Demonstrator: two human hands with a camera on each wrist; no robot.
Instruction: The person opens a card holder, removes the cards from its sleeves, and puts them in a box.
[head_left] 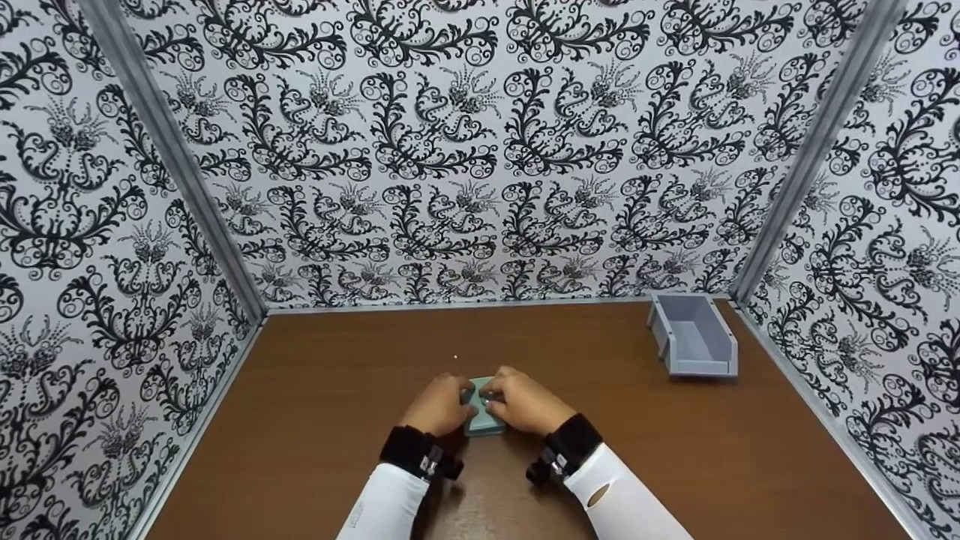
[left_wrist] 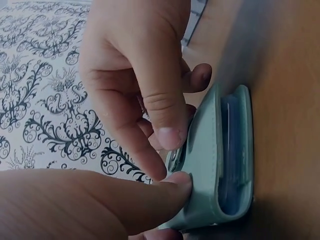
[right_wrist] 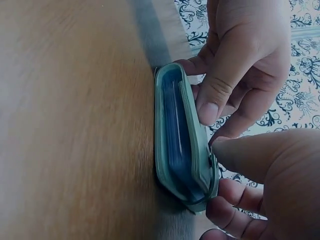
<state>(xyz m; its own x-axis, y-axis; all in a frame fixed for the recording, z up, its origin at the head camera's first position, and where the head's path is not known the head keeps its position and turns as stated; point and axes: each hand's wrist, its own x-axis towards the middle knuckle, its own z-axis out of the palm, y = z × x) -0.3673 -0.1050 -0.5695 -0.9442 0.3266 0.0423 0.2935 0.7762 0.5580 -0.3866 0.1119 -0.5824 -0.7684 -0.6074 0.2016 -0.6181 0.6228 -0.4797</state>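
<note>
So we're seeing the left hand gripping a green wallet on the brown table, the right hand pinching its strap. The wrist views are showing us bluish layers inside; only the head view is catching a gray bin sitting far right.

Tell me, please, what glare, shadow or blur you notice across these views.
Head view: pale sheen on the table near the bottom edge, the green wallet small and soft; left wrist view: a broad dark band, likely shadow, across the table; right wrist view: a bright glint on the wallet's inserts, the table grain smeared.
</note>
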